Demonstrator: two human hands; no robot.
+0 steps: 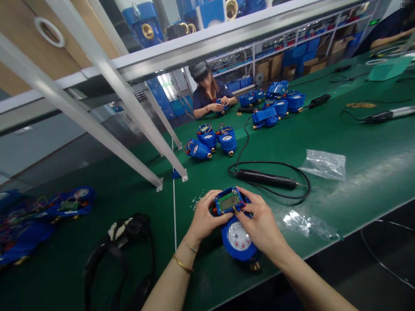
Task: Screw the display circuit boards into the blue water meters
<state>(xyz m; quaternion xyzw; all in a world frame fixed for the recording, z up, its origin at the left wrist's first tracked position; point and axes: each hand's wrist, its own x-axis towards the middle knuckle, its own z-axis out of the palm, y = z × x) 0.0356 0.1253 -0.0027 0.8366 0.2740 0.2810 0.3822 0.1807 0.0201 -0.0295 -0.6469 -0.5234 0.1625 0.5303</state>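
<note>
A blue water meter (239, 239) with a round white dial lies on the green bench near its front edge. At its far end sits a circuit board with a small grey display (230, 201), inside the blue housing. My left hand (207, 216) grips the left side of that housing, thumb along its near edge. On the right side my right hand (259, 218) closes round the same housing, thumb near some thin wires. Small white bits (196, 202) are scattered just beyond my left hand.
A black electric screwdriver (267, 178) with a looped cable lies beyond my right hand. Plastic bags (326, 164) lie to the right. Several blue meters (227, 139) stand farther back. A black head strap (121, 250) and more meters (76, 201) are left. Opposite sits a co-worker (210, 97). Metal shelf legs (129, 112) slope down at left.
</note>
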